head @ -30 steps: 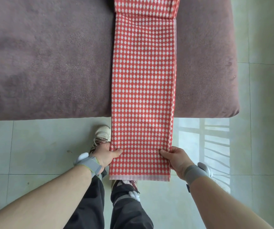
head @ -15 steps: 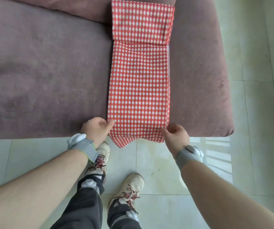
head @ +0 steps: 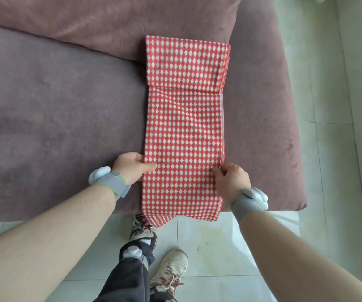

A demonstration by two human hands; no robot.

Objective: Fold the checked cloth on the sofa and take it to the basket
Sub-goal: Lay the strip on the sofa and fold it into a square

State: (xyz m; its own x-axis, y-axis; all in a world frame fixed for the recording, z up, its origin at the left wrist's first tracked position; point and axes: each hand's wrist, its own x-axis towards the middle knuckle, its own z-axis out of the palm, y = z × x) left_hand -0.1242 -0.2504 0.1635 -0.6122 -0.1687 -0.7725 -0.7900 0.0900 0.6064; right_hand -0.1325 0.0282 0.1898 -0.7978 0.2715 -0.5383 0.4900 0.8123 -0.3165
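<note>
The red-and-white checked cloth (head: 184, 131) lies as a long narrow strip across the mauve sofa seat (head: 55, 127), its far end running up the backrest. Its near end is doubled over at the sofa's front edge, and a small corner hangs below. My left hand (head: 132, 167) pinches the cloth's left edge, thumb on top. My right hand (head: 230, 178) pinches the right edge. Both hands hold the folded-up layer above the seat. No basket is in view.
The sofa's backrest cushion (head: 121, 25) runs along the top. Pale green floor tiles (head: 328, 105) lie to the right of the sofa and in front of it. My feet in worn sneakers (head: 171, 269) stand just below the sofa's front edge.
Both hands carried the cloth's hanging near end up from the floor side onto the sofa seat, doubling it over the strip. The view shifted forward, showing the backrest.
</note>
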